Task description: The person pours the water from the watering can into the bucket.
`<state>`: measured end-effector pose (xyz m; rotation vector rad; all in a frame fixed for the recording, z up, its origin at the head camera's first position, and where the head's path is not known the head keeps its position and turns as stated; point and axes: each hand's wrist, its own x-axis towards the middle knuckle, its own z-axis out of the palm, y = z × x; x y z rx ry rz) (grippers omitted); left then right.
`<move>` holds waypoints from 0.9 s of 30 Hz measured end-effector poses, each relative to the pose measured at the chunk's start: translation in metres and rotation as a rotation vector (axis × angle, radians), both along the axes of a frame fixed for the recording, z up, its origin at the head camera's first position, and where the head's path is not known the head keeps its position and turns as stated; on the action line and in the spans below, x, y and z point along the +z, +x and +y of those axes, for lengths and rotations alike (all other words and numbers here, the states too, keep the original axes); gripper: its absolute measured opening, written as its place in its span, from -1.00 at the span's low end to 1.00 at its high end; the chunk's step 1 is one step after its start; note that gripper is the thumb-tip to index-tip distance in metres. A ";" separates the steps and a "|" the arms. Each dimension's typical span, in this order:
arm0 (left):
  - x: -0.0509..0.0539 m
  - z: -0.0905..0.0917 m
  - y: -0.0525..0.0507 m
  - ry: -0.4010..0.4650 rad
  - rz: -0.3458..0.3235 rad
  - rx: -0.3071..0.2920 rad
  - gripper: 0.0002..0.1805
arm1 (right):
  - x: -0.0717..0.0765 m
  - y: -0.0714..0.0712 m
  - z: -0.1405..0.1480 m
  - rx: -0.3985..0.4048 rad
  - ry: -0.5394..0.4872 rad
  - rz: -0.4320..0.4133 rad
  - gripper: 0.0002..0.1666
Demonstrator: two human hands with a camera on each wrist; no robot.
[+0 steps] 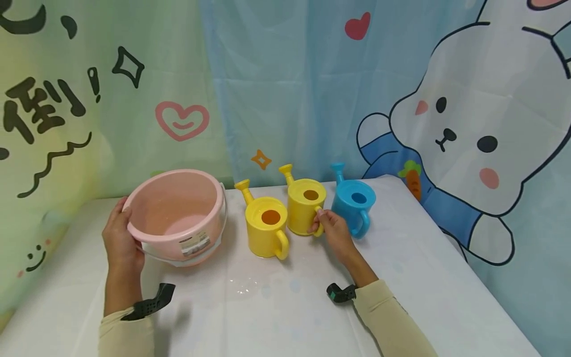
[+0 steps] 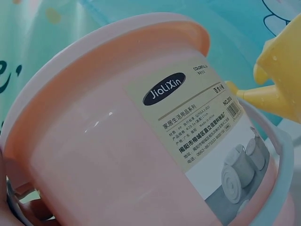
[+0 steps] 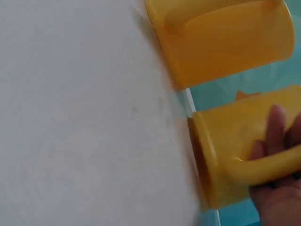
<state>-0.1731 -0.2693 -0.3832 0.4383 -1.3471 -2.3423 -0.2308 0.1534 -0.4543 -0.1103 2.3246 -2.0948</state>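
A pink bucket [image 1: 176, 213] with a white handle is held at its left rim by my left hand [image 1: 124, 243], tilted slightly; its label [image 2: 193, 113] shows in the left wrist view. My right hand [image 1: 332, 228] grips the handle of the middle yellow watering can [image 1: 300, 210], fingers curled through it in the right wrist view, where that can [image 3: 225, 136] lies close to the other yellow one [image 3: 230, 42]. Left of it in the head view stands the other yellow watering can [image 1: 263, 235]. To the right is a blue watering can [image 1: 352, 203].
Water drops [image 1: 243, 286] lie on the white tablecloth [image 1: 250, 322] in front of the cans. A printed curtain [image 1: 276, 99] hangs behind the table's back edge and along the right side.
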 end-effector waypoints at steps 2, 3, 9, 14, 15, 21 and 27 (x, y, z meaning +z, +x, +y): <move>0.000 0.000 0.000 0.003 0.004 -0.005 -0.52 | 0.000 0.000 -0.001 -0.019 -0.014 0.026 -0.49; 0.000 0.000 0.000 0.002 0.006 -0.007 -0.52 | 0.000 0.000 -0.001 -0.028 -0.022 0.042 -0.48; 0.000 0.000 -0.001 0.012 0.019 -0.014 -0.52 | 0.003 -0.002 -0.004 -0.090 -0.091 0.101 -0.42; -0.002 0.000 -0.002 0.012 0.023 -0.016 -0.52 | 0.004 -0.004 -0.005 -0.206 -0.095 0.091 -0.45; -0.002 0.000 -0.001 0.009 0.022 -0.016 -0.52 | 0.004 -0.004 -0.005 -0.229 -0.092 0.088 -0.45; -0.001 0.000 0.000 0.009 0.013 -0.013 -0.51 | 0.004 -0.006 -0.003 -0.318 -0.133 0.107 -0.38; 0.001 0.000 0.001 0.004 -0.004 -0.006 -0.51 | 0.010 -0.004 -0.003 -0.316 -0.182 0.157 -0.38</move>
